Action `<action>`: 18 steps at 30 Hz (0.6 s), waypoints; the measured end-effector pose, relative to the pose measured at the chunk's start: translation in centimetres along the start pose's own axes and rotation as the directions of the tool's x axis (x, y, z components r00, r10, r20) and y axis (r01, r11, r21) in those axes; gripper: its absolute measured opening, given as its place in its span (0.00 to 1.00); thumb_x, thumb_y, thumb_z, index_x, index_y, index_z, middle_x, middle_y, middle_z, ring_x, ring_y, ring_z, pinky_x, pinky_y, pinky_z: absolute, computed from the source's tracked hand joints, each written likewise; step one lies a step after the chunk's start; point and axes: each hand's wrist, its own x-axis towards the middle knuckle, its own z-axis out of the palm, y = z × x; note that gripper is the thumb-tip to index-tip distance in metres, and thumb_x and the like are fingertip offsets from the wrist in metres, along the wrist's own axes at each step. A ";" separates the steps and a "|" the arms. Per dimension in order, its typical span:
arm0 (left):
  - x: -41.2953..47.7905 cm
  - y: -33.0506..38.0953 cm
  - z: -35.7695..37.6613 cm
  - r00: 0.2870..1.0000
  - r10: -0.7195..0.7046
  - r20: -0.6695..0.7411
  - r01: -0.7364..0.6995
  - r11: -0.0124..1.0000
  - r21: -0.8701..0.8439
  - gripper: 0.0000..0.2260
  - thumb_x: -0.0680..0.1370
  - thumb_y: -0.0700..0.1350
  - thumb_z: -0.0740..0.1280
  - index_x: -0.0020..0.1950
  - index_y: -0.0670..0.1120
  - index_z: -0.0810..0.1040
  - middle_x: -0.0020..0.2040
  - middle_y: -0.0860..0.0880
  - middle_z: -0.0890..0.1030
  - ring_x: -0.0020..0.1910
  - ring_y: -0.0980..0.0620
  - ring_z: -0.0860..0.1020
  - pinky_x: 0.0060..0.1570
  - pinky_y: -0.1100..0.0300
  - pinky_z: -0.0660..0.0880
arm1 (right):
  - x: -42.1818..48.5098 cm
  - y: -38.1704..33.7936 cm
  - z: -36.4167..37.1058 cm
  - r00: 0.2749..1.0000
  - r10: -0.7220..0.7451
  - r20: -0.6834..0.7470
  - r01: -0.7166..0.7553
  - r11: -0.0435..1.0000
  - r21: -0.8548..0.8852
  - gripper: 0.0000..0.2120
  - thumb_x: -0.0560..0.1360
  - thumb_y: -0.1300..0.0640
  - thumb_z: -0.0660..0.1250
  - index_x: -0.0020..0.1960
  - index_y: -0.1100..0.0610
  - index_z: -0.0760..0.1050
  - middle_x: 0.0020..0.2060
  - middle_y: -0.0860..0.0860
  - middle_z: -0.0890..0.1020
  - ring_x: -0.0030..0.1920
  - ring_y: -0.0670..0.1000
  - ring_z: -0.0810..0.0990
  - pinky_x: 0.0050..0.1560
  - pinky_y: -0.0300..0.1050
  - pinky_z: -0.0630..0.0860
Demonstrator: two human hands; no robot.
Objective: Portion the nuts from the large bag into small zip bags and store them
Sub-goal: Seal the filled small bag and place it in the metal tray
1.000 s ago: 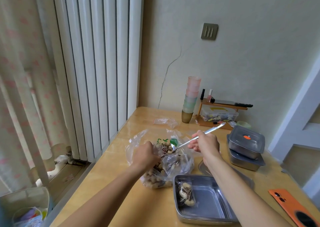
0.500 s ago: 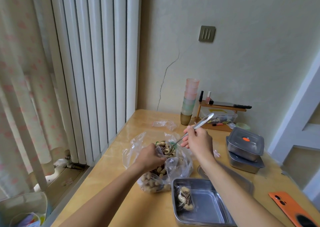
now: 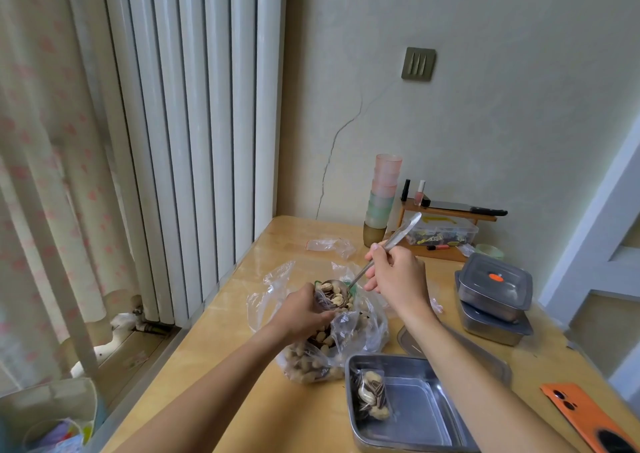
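On the worktop, head view: left hand gripped the mouth of a small zip bag held over the large bag of nuts; right hand pinched a spoon, its heaped bowl at that mouth. Hazard, as judged: a limp, narrow opening and a quick tip could spill nuts outside the small bag.

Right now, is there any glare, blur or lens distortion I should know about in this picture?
Head view: soft, even daylight, no hard shadows; a pale sheen on the table beside the large bag; the wide lens bows the radiator and curtain; the spoon handle in the right hand looks slightly soft.
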 end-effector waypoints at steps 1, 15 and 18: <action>0.0 0.0 0.0 1.000 0.004 -0.001 -0.004 1.000 -0.010 0.18 0.78 0.55 0.73 0.54 0.45 0.70 0.45 0.51 0.76 0.38 0.57 0.71 0.33 0.63 0.66 | 0.1 -0.2 0.0 1.000 -0.029 0.004 0.029 0.999 -0.016 0.16 0.85 0.52 0.61 0.44 0.55 0.81 0.30 0.51 0.84 0.27 0.45 0.83 0.45 0.47 0.83; 0.4 -0.1 0.8 0.993 -0.068 -0.098 0.017 0.896 -0.444 0.20 0.74 0.53 0.79 0.53 0.49 0.70 0.43 0.48 0.79 0.37 0.51 0.77 0.38 0.48 0.79 | -0.4 -1.0 1.0 0.778 -0.617 0.115 0.628 0.769 -0.121 0.12 0.83 0.55 0.62 0.50 0.59 0.82 0.40 0.51 0.83 0.38 0.49 0.79 0.41 0.44 0.75; 0.4 -0.1 1.0 0.991 -0.062 -0.116 0.001 0.888 -0.460 0.18 0.75 0.49 0.78 0.54 0.46 0.72 0.41 0.53 0.78 0.33 0.65 0.76 0.34 0.68 0.72 | -0.3 -0.9 1.1 0.774 -0.627 0.084 0.633 0.764 -0.125 0.12 0.83 0.55 0.62 0.50 0.60 0.82 0.41 0.52 0.84 0.39 0.48 0.78 0.41 0.40 0.73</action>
